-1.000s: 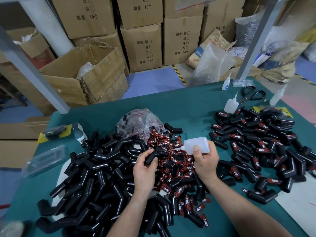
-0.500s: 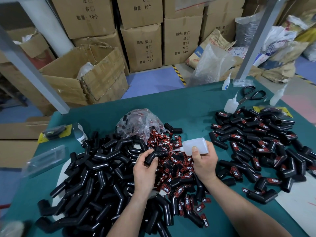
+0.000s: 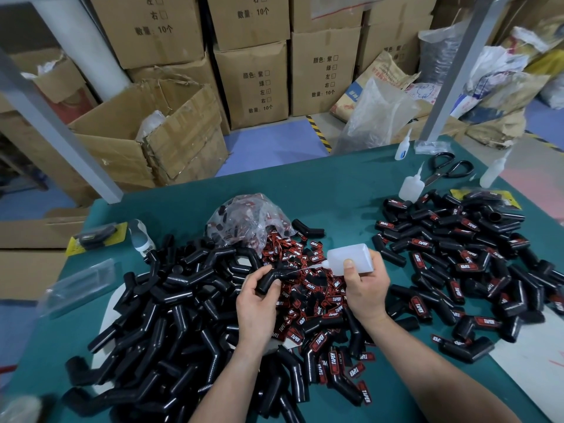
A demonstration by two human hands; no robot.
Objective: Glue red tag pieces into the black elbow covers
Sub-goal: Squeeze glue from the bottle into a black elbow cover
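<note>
One black elbow cover [image 3: 268,277], likely light, stiff and slick, is pinched by one leg, a sound hold, between the fingers [image 3: 276,283] of the left hand [image 3: 255,305], while those of the right hand [image 3: 366,290] grip the glue bottle [image 3: 351,257] just beside it.

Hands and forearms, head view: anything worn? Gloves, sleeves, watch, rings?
Nothing worn that shows. The left hand and right hand are bare: no gloves, and no rings on the fingers in view. The left forearm and right forearm are bare down to the frame's bottom edge, with no sleeve, cuff, watch or wristband. No tape or markings on either.
</note>
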